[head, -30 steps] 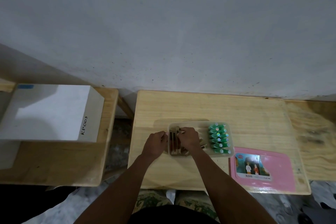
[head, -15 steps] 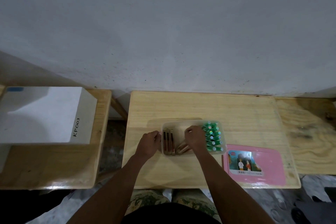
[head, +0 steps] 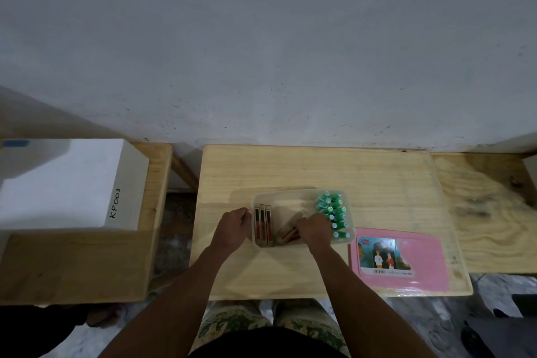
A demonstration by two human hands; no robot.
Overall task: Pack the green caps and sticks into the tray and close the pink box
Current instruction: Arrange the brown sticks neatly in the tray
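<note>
A clear plastic tray [head: 286,194] stands in the middle of the wooden table [head: 319,166]. Several green caps [head: 332,213] fill its right side in rows. Three brown sticks [head: 263,224] stand in a row at its left side, and loose sticks [head: 287,231] lie slanted in the middle. My left hand [head: 232,227] grips the tray's left wall. My right hand [head: 315,228] is inside the tray, fingers closed on the loose sticks. The pink lid [head: 398,259] with a picture label lies flat to the tray's right.
A white box [head: 66,183] marked KP003 sits on a lower wooden stand [head: 72,264] at the left. A rougher wooden board [head: 488,212] adjoins the table on the right. The wall runs right behind the table. My knees show under the front edge.
My right hand has shifted from the row of sticks at the left toward the tray's middle and now closes on the loose slanted sticks. My left hand stays at the tray's left wall.
</note>
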